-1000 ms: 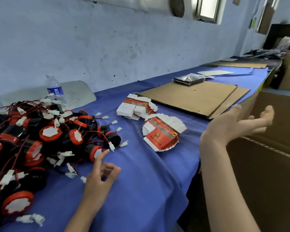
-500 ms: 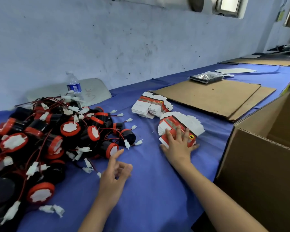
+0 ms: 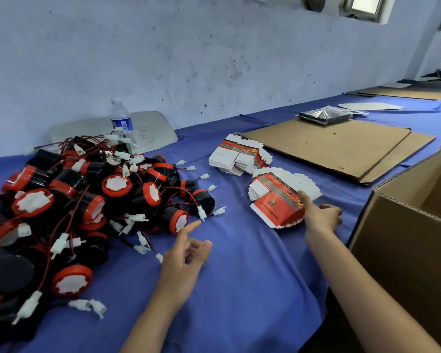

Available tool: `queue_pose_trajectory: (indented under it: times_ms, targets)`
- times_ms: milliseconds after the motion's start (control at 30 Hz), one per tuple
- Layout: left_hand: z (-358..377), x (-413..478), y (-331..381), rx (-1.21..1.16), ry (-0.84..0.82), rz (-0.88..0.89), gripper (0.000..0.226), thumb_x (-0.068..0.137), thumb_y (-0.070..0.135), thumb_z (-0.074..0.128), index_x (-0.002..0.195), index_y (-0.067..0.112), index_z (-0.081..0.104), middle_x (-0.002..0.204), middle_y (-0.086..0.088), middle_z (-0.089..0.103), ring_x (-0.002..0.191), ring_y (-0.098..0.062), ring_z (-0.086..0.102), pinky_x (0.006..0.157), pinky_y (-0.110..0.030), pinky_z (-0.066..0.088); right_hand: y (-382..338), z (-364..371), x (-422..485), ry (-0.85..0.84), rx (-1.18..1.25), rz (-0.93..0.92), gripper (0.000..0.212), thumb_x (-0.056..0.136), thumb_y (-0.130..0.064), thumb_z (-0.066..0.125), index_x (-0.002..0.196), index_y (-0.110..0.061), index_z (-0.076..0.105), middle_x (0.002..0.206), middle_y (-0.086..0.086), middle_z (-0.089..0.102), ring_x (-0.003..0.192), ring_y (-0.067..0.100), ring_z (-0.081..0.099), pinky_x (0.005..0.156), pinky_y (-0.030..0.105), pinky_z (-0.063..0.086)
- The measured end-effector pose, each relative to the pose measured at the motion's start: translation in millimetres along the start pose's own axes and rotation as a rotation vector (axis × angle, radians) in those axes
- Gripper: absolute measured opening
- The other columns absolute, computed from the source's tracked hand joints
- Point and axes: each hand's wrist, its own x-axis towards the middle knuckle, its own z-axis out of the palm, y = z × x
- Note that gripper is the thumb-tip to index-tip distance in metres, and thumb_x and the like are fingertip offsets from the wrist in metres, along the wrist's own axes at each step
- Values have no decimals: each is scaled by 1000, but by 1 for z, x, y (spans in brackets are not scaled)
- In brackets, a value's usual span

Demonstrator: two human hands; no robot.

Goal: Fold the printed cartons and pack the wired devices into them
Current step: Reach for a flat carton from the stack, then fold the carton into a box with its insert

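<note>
since half a second ago the right hand has slid off the top of the fanned stack to its right edge, where the thumb presses on the top carton and the fingers curl beside that edge, pinching it. nearest the camera, the left hand hovers just above the blue cloth, fingers loosely spread and holding nothing, its fingertips near the closest of the wired devices. those black and red devices lie heaped on the left of the table, red wires and white plugs tangled over them. to the right an open cardboard box stands against the table's edge. just behind the fanned stack, a second stack of flat printed cartons lies on the cloth, touching a corner of the cardboard sheets. a water bottle stands upright behind the device heap by the wall, and a bundle of shiny packets lies at the sheets' far edge.
</note>
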Motion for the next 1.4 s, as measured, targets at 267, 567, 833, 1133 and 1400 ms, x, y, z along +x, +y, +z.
queue_pose_trajectory:
  times_ms: [267, 567, 833, 1133, 1400]
  targets:
    - [-2, -1, -2, 24, -25, -10, 38, 86, 28, 66, 118, 43, 51, 83, 4, 68, 79, -15, 68, 72, -9, 46, -1, 12, 14, 53, -143, -94, 33, 85, -29, 72, 101, -2, 63, 128, 14, 53, 111, 29, 55, 85, 32, 43]
    - [-4, -4, 1, 3, 0, -21, 47, 76, 48, 62, 121, 40, 52, 83, 2, 68, 79, -17, 68, 73, -10, 46, -29, 1, 11, 260, 66, -309, 13, 96, -16, 54, 90, -10, 45, 106, 13, 57, 89, 25, 56, 69, 32, 41]
    - [-2, -2, -1, 26, -19, -6, 41, 86, 24, 68, 120, 40, 51, 83, 0, 68, 76, -14, 67, 72, -11, 46, -22, -1, 26, 261, 21, -287, 11, 100, -14, 46, 92, -8, 41, 94, 10, 47, 80, 22, 49, 69, 28, 36]
    - [-2, -1, -1, 37, -28, -19, 40, 86, 26, 68, 119, 41, 51, 83, 1, 67, 78, -13, 67, 73, -10, 46, -30, -2, 43, 145, -117, -260, 31, 81, -32, 75, 94, -12, 56, 115, 12, 60, 91, 25, 54, 74, 29, 37]
    - [-3, -2, 1, 51, -46, -29, 39, 85, 28, 69, 116, 45, 51, 84, 3, 68, 78, -9, 66, 73, -9, 46, -41, 3, 52, 63, -380, -253, 55, 76, -26, 81, 117, -11, 47, 133, 15, 41, 116, 35, 48, 91, 40, 42]
